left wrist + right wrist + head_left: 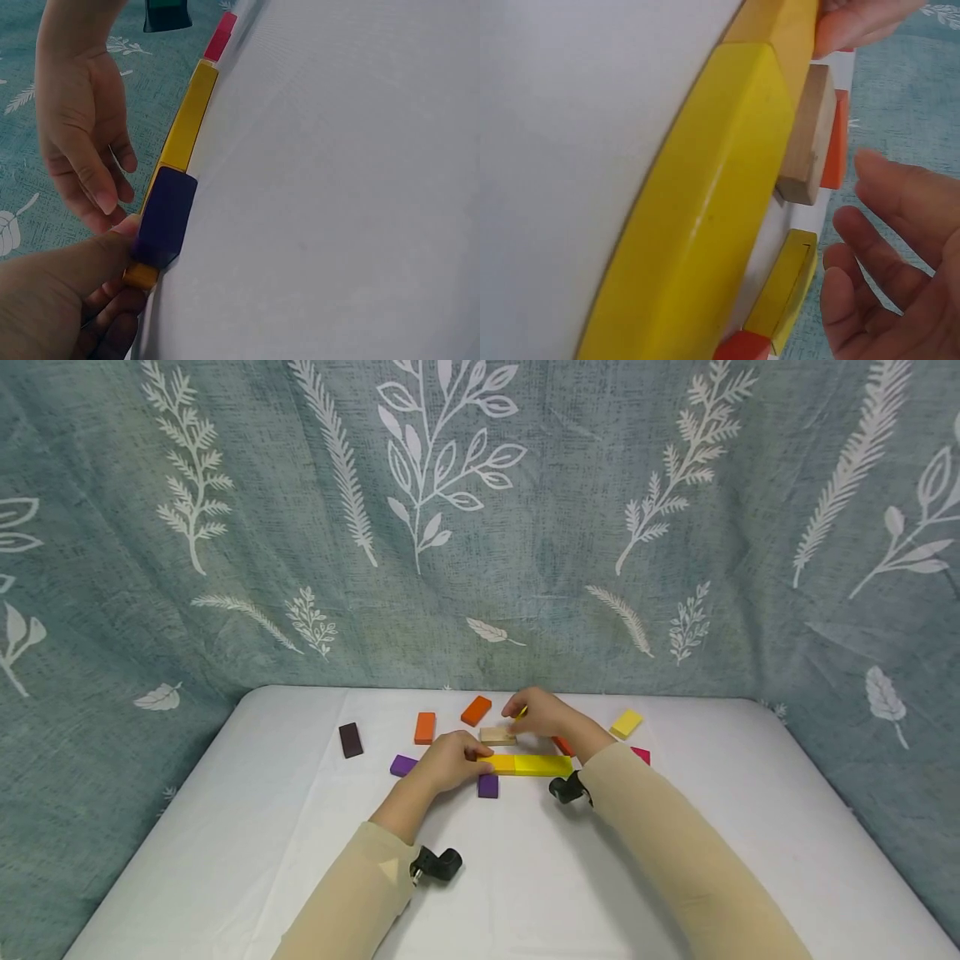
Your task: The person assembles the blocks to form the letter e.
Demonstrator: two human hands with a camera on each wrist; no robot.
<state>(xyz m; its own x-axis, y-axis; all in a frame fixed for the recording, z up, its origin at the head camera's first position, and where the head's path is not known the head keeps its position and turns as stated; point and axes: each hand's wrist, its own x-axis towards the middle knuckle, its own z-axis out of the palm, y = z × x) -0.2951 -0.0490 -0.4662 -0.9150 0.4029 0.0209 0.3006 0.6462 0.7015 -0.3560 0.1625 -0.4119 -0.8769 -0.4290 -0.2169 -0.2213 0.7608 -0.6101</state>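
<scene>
The left hand (452, 762) pinched the left end of the amber block (501, 765) between thumb and fingers. That block lay on the white-covered table (225, 860), nearer the far edge than the middle, end to end with a long yellow block (543, 766) on its right. Just in front of the amber block was a purple block (487, 787); whether it bore any weight could not be told.

The right hand (551, 714) held nothing: its fingers were apart and loosely bent, over the far side of the row. Nearest it were a bare wood block (497, 736), a small yellow block (780, 292) and a red block (563, 745).

Two orange blocks (476, 710) lay toward the far edge, left of the right hand. A dark block (350, 740) lay toward the far left corner, and a pale yellow block (626, 723) and a pink block (641, 754) toward the far right corner.
</scene>
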